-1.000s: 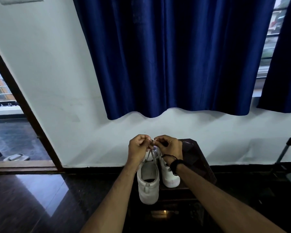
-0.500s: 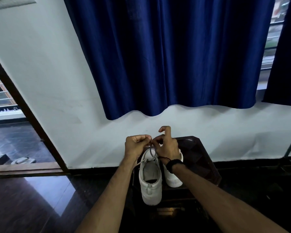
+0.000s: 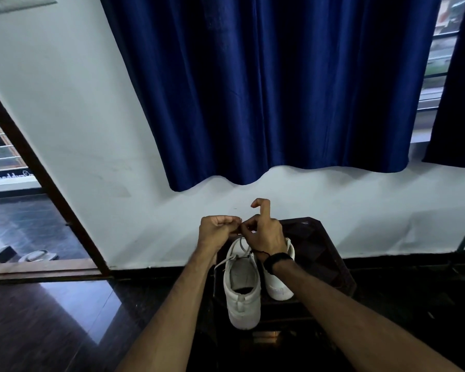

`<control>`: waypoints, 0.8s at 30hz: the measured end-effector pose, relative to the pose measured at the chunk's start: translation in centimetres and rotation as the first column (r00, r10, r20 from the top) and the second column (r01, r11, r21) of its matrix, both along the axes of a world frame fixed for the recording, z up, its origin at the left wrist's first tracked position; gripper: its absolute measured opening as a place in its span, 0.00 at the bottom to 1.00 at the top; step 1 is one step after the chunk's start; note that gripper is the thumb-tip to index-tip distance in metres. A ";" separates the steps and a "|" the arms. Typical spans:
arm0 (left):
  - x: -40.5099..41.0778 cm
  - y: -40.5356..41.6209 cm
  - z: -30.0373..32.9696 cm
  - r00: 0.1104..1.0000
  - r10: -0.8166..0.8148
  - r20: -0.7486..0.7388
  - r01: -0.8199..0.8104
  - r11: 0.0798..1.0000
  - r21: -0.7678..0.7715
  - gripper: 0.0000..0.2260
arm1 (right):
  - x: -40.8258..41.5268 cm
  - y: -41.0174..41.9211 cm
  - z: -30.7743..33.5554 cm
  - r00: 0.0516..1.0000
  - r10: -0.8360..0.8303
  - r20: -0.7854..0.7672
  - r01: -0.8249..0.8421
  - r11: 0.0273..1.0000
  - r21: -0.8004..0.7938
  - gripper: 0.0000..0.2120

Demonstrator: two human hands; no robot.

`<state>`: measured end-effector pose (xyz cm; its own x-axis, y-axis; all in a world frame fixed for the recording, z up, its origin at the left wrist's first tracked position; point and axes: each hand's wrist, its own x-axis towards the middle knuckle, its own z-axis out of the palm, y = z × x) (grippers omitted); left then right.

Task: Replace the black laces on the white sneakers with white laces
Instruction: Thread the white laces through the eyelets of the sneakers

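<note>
Our left hand [image 3: 217,229] and right hand [image 3: 263,232] pinched a white lace [image 3: 241,247] above the near sneaker [image 3: 243,288]; it looked thin, limp, light; best gripped near its tip.

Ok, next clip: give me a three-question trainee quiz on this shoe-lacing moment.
1. True or false: both hands work at the top of the left sneaker.
2. The lace trailing off that sneaker is: A black, B white, C red.
3. What does the right sneaker stand on?

Key:
1. True: left hand and right hand meet there.
2. B.
3. The dark wooden stand.
</note>
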<state>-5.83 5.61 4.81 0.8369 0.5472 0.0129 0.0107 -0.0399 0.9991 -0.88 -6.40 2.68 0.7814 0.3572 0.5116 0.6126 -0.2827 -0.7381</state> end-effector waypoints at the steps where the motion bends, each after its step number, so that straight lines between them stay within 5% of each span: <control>1: -0.1 -0.1 0.0 1.000 -0.001 0.000 0.001 1.000 -0.008 0.04 | 0.0 0.1 -0.1 1.000 -0.005 0.011 0.005 1.000 -0.012 0.23; 7: -0.4 -0.4 0.3 1.000 -0.006 -0.020 0.007 0.997 0.073 0.05 | -0.1 0.0 -0.2 1.000 -0.007 0.024 0.010 0.994 -0.105 0.21; 17: -0.2 -0.4 0.8 0.987 0.143 -0.074 -0.111 0.937 0.331 0.03 | -0.5 1.1 -1.0 0.998 -0.056 -0.016 0.056 0.998 0.004 0.19; 24: 0.0 -0.1 0.2 0.979 0.173 -0.109 -0.135 0.947 0.292 0.02 | -0.5 1.6 -1.9 0.992 -0.072 -0.104 0.081 0.993 0.086 0.21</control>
